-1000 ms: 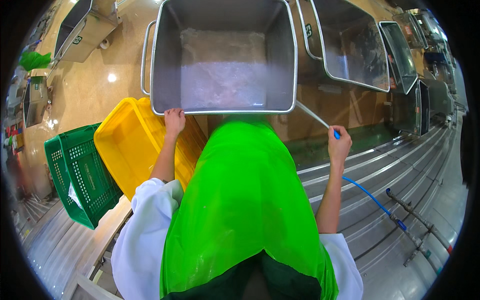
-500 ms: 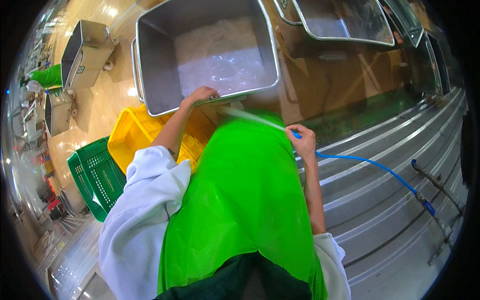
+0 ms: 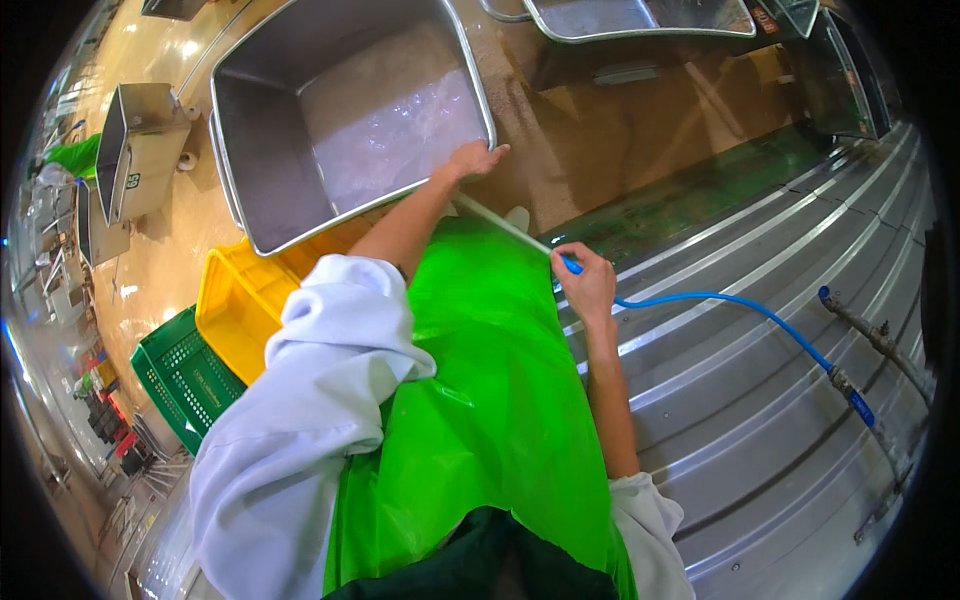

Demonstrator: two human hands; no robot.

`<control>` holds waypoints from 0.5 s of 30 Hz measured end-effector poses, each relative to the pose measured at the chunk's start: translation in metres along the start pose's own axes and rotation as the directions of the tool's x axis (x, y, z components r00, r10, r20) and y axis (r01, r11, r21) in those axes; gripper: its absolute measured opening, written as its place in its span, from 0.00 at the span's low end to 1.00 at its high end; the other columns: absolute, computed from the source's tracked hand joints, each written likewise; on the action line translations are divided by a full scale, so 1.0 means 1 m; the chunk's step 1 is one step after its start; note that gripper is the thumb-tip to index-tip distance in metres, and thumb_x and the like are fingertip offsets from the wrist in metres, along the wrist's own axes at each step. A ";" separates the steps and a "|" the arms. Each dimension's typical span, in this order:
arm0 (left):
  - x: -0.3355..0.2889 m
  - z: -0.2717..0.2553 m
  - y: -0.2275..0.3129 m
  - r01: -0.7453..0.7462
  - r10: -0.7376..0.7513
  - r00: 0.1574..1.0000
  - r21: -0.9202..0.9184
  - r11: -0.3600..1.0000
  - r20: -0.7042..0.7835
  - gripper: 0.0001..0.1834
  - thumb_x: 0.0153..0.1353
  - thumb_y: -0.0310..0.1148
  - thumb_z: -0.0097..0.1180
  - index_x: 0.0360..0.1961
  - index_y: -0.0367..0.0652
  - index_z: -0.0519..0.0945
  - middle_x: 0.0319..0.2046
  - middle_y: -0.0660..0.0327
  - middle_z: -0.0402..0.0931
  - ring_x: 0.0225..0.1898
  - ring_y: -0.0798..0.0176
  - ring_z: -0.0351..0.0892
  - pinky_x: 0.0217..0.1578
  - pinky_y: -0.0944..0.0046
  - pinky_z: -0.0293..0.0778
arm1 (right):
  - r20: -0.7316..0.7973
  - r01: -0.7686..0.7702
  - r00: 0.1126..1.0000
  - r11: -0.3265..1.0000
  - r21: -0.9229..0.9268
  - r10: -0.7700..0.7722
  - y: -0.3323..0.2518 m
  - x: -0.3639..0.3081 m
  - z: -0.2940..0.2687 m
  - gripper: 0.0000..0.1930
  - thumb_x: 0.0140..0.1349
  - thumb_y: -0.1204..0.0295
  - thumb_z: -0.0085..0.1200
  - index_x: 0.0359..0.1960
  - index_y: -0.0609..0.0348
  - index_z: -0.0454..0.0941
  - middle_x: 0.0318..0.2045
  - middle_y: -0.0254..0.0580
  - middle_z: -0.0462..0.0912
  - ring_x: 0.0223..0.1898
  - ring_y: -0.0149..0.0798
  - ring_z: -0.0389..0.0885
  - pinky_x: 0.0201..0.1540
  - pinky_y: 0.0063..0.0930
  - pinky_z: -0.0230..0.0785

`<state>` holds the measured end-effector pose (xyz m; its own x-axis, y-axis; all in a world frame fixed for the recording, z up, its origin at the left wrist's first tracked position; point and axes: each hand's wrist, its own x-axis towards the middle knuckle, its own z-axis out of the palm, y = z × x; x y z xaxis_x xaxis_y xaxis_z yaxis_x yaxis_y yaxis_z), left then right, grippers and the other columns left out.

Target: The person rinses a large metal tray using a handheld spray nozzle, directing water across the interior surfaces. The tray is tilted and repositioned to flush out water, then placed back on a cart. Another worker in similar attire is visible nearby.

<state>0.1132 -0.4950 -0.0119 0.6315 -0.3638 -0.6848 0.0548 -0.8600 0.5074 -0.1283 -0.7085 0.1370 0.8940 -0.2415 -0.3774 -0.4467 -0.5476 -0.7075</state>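
Observation:
A large grey metal tub stands in front of me, tilted in my view, with a layer of cloudy water in it. My left hand is at the tub's near right corner, fingers stretched out over the rim and holding nothing. To the right, my right hand is closed around the end of a blue hose. A thin jet of water shoots from it leftward, below my left hand, toward the tub's near outer side. Where the jet lands is hidden behind my left forearm and the green apron.
A yellow crate and a green perforated crate stand at left. Ribbed metal panels fill the right side, with a valve feeding the hose. Another metal tub stands far right. A wheeled bin and a person in green are far left.
My left hand has slid right along the rim to the corner, its fingers now stretched out. The tub sits further left and is turned in my view. My right hand still holds the spraying hose.

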 end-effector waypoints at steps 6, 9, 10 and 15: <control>-0.026 0.051 0.041 0.182 -0.067 0.823 0.149 0.972 -0.564 0.31 0.79 0.54 0.41 0.39 0.35 0.84 0.35 0.42 0.87 0.41 0.37 0.88 0.50 0.38 0.77 | 0.075 -0.014 0.997 0.994 0.108 0.006 0.016 -0.002 0.016 0.10 0.62 0.59 0.68 0.39 0.50 0.90 0.18 0.42 0.83 0.19 0.40 0.81 0.27 0.37 0.70; -0.036 0.049 0.044 0.170 -0.033 0.796 0.172 0.970 -0.604 0.30 0.78 0.52 0.42 0.37 0.36 0.85 0.35 0.43 0.87 0.39 0.38 0.88 0.48 0.38 0.77 | 0.096 0.026 0.994 0.972 0.233 -0.050 0.025 -0.007 0.022 0.09 0.63 0.62 0.68 0.39 0.51 0.90 0.16 0.39 0.80 0.18 0.31 0.77 0.25 0.33 0.67; -0.040 0.048 0.041 0.160 0.002 0.802 0.219 0.962 -0.597 0.29 0.78 0.51 0.43 0.35 0.36 0.85 0.32 0.43 0.86 0.38 0.38 0.87 0.46 0.39 0.78 | 0.066 0.029 0.997 0.971 0.236 -0.045 0.029 -0.007 0.021 0.08 0.63 0.63 0.68 0.38 0.51 0.90 0.16 0.37 0.80 0.18 0.28 0.75 0.25 0.31 0.66; -0.065 0.055 0.013 0.101 0.051 0.795 0.216 0.971 -0.604 0.29 0.78 0.50 0.45 0.33 0.35 0.85 0.30 0.42 0.85 0.35 0.37 0.86 0.46 0.39 0.78 | -0.042 0.050 0.998 0.976 0.211 -0.042 0.039 -0.005 -0.002 0.05 0.64 0.68 0.69 0.38 0.53 0.89 0.16 0.32 0.78 0.19 0.20 0.69 0.23 0.25 0.60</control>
<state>0.0302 -0.5019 0.0100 0.9723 -0.1170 -0.2024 -0.0496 -0.9492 0.3107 -0.1500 -0.7303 0.1121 0.9128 -0.2517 -0.3217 -0.3987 -0.3777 -0.8357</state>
